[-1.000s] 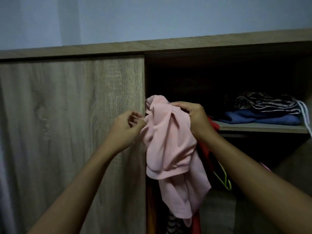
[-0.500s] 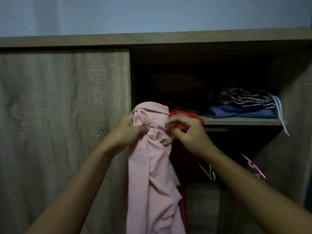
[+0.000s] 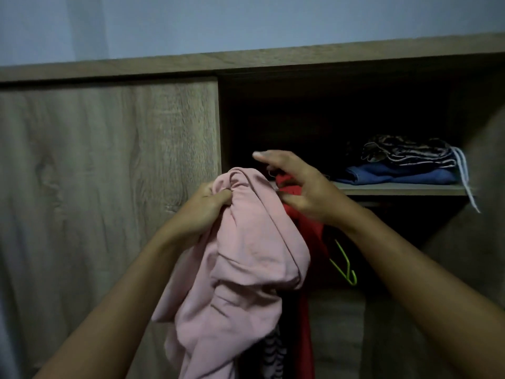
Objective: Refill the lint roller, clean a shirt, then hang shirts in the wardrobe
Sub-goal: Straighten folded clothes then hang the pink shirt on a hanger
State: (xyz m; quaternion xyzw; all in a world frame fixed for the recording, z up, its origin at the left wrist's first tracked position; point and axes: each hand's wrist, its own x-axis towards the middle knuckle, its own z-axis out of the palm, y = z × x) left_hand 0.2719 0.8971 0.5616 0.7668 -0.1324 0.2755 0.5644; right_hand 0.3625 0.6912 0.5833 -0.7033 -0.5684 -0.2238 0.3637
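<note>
Left forearm: enters from the lower left of the frame and rises toward the centre.
Right forearm: enters from the lower right of the frame and rises toward the centre.
Left hand (image 3: 207, 205): left of centre, fingers curled tight and clamped on a bunched fold near the top of the pink shirt.
Right hand (image 3: 299, 186): just right of centre, beside the top of the pink shirt. Index finger straight and pointing to the upper left; remaining fingers curled over the top of the red garment, thumb against it from below. This area is motion-blurred.
Hands, relative position: close together at the same height, not touching, with the top of the pink shirt between them.
Pink shirt (image 3: 246, 255): centre of the frame, at the edge of the wardrobe opening. Long axis vertical. Gathered top end points up; the crumpled body hangs down and runs out at the bottom edge of the frame.
Red garment (image 3: 310, 236): hangs vertically behind the pink shirt, touching its right side.
Striped garment (image 3: 270, 351): bottom centre, partly hidden behind the pink shirt.
Green hanger (image 3: 345, 266): right of the red garment, in the dark opening.
Wardrobe door (image 3: 109, 187): wood grain, closed, fills the left half of the frame.
Shelf (image 3: 404, 189): right of centre, inside the opening.
Folded blue garment (image 3: 396, 175): lies on the shelf.
Patterned garment (image 3: 404, 153): stacked on the folded blue garment.
White cord (image 3: 464, 176): hangs over the shelf's right end.
Wall (image 3: 246, 23): pale, across the top of the frame, above the wardrobe.
</note>
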